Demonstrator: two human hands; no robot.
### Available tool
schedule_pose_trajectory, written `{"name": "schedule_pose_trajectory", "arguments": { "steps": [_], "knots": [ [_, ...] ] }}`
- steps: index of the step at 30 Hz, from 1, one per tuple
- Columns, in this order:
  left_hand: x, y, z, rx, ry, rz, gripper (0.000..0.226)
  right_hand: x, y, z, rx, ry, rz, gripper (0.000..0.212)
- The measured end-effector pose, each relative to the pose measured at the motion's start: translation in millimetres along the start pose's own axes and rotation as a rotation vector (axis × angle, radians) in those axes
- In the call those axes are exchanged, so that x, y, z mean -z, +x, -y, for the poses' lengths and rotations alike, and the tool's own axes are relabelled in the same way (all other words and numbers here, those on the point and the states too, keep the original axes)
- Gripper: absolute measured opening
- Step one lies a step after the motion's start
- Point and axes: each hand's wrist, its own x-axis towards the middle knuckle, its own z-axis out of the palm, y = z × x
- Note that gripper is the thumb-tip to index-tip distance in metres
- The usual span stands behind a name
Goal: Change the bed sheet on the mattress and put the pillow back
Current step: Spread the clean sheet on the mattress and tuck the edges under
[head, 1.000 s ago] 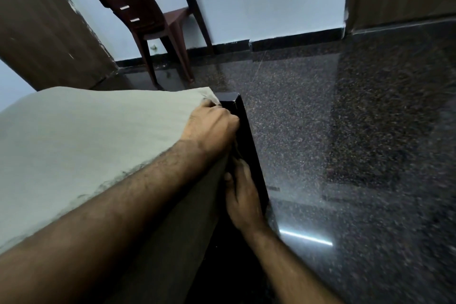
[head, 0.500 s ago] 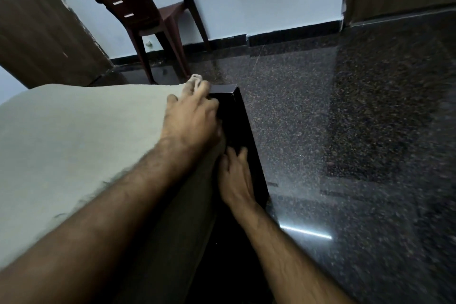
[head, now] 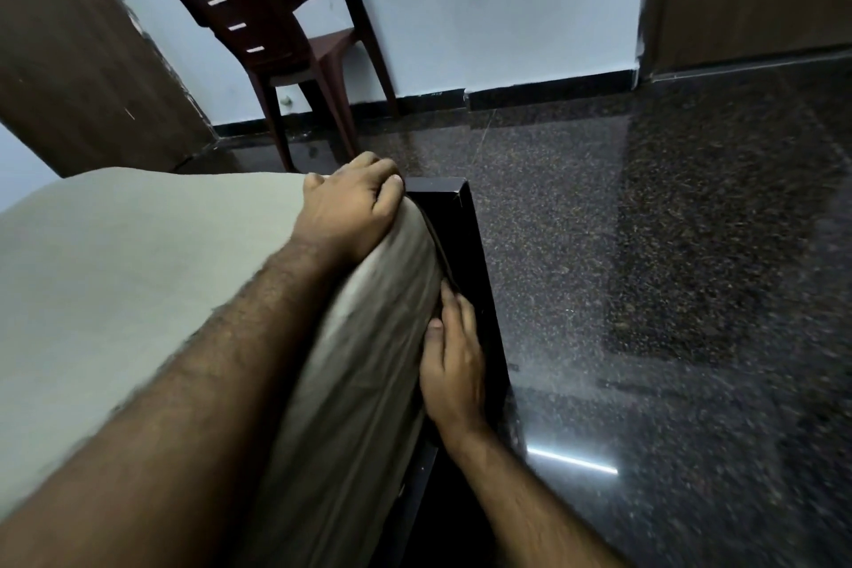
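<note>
With my left hand (head: 350, 210) gripping the mattress (head: 369, 337) corner, my right hand (head: 454, 360), fingers straight, tucks the sheet (head: 138, 268) against the frame (head: 465, 244); pillow unseen, replacement pending.

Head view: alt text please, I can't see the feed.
The left hand grips the beige bed sheet over the mattress corner while the right hand tucks it against the dark bed frame. A brown chair stands beyond.

Left hand (head: 350, 208) grips the sheet-covered mattress corner (head: 392, 272); right hand (head: 454, 364) presses fingers between sheet and black bed frame (head: 465, 235).
</note>
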Motion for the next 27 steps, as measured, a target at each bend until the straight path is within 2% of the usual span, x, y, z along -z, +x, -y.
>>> {"name": "schedule_pose_trajectory", "arguments": {
  "steps": [3,7,10,13,16,19,21,24,27],
  "knots": [
    [-1.7,-1.0,-5.1,0.072,0.070,-0.051,0.028,3.2,10.9,6.6,-0.075,0.098,0.114,0.068],
    [3.5,-3.4,-10.6,0.055,0.085,-0.043,0.036,7.5,17.0,17.5,-0.176,0.156,0.155,0.069],
    [11.4,-13.6,-9.7,0.036,0.021,0.003,0.047,17.4,29.9,21.6,-0.215,0.111,0.220,0.070],
    [18.7,-22.1,-8.1,0.002,0.003,0.045,0.042,23.2,41.2,22.5,-0.200,0.038,0.306,0.068],
    [18.0,-21.8,-8.3,0.020,-0.052,0.067,0.036,25.6,42.2,19.5,-0.223,0.086,0.280,0.075],
    [13.6,-19.1,-5.7,0.049,-0.163,0.028,0.039,24.0,39.7,12.3,-0.222,0.069,0.314,0.059],
    [9.2,-13.5,-1.4,0.082,-0.229,0.000,0.046,21.6,35.1,11.5,-0.221,0.077,0.345,0.058],
    [-1.0,-10.1,2.7,0.105,-0.172,-0.021,0.041,15.8,34.3,10.6,-0.246,0.068,0.343,0.067],
    [-3.8,-11.1,3.5,0.128,-0.164,-0.015,0.046,14.9,44.1,15.7,-0.276,0.047,0.276,0.065]
  ]
}}
